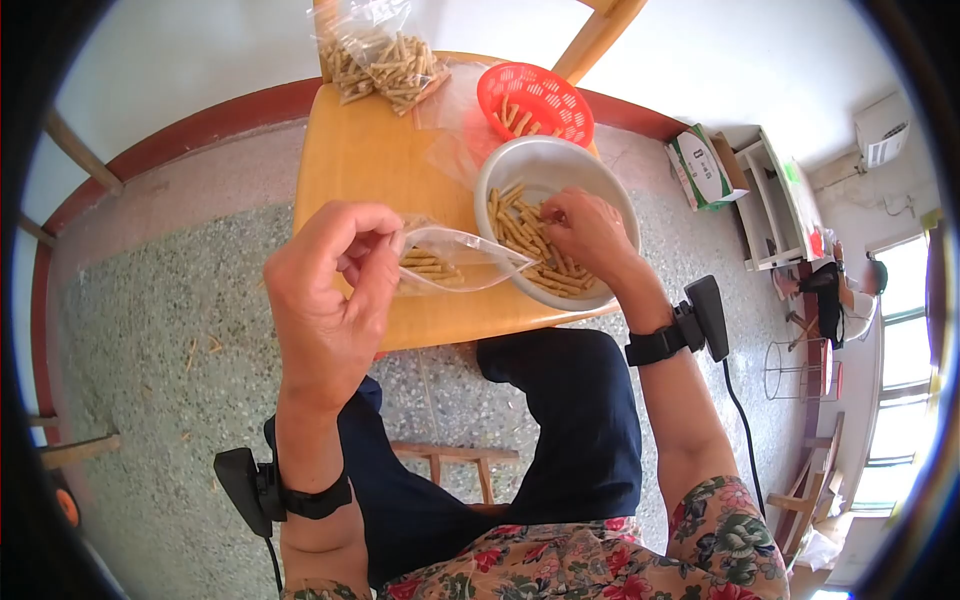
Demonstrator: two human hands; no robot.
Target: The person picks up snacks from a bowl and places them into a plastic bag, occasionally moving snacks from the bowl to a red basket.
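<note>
My left hand [345, 275] is closed in a pinch on the edge of a clear plastic bag [470, 245]. The bag's mouth gapes toward the right, and several tan, finger-length sticks [428, 265] lie inside it. Beside the bag stands a grey basin [628, 215] with many similar sticks [525, 235] heaped along its left and near side. Over the basin my right hand [592, 232] has its fingertips drawn together among the sticks. What those fingertips hold is hidden.
A wooden chair seat [350, 170] carries everything. At its back are a large bag of sticks [385, 70] and a red perforated basket [545, 90] holding several sticks. Stray sticks [193, 352] lie on the floor. A person [855, 300] sits far right, near shelves [770, 200].
</note>
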